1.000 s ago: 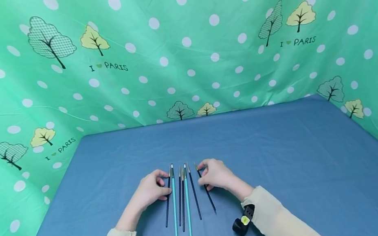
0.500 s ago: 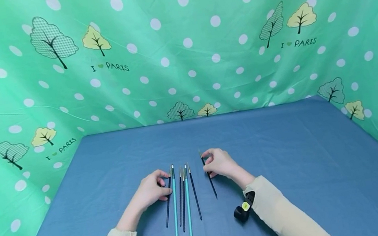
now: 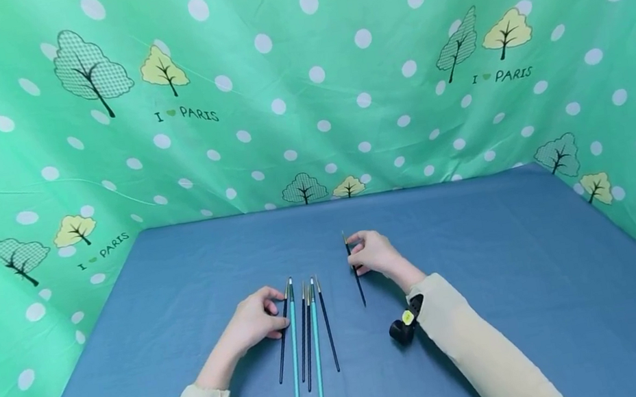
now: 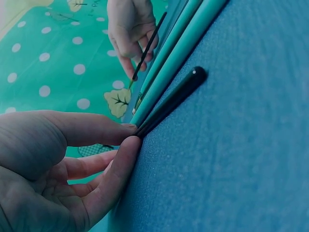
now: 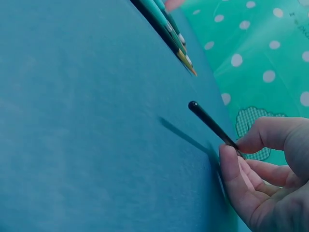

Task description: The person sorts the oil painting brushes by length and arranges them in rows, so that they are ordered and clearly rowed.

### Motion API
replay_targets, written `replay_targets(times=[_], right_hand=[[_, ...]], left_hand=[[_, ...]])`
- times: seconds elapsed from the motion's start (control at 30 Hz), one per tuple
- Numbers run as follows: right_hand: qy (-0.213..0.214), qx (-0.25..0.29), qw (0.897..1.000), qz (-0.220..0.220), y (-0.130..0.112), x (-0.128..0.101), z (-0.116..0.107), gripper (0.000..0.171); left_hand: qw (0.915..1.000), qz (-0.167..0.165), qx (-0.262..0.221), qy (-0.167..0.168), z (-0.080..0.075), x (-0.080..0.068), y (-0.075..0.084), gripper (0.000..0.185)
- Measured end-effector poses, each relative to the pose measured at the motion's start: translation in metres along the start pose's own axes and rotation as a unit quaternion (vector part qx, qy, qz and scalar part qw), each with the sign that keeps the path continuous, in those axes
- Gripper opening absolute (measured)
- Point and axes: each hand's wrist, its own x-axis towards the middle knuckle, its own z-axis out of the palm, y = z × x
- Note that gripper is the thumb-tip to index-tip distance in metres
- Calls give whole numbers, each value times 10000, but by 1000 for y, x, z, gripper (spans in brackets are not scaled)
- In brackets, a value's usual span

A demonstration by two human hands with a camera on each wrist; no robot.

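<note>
Nearest me, my left hand pinches the outermost dark brush in the row of slim teal and dark paintbrushes lying on the blue cloth-covered table. Beyond that row, to its right, my right hand pinches a thin dark-handled paintbrush mid-shaft. I judge it light, stiff and smooth; grip near the middle. Only the right wrist view shows its tail raised clear of the cloth.
</note>
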Motion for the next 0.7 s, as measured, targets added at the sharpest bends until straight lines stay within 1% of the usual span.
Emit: replay_targets(times=[0.23,0.33,0.53,0.7], right_hand=[[-145,71,9998,145,-2,18,-6,43],[-187,77,9997,136,-3,25,-7,43],[-237,291,9992,144,-4,40,-8,44],[-137,423,9989,131,-6,47,-7,45]], left_hand=[[10000,-18,-47,0,-2,-1,0,38],[10000,-38,-33,-1,-2,-1,0,38],[10000,-52,2,13,-2,-1,-1,38],[10000,-24,9,5,-1,0,-1,38]])
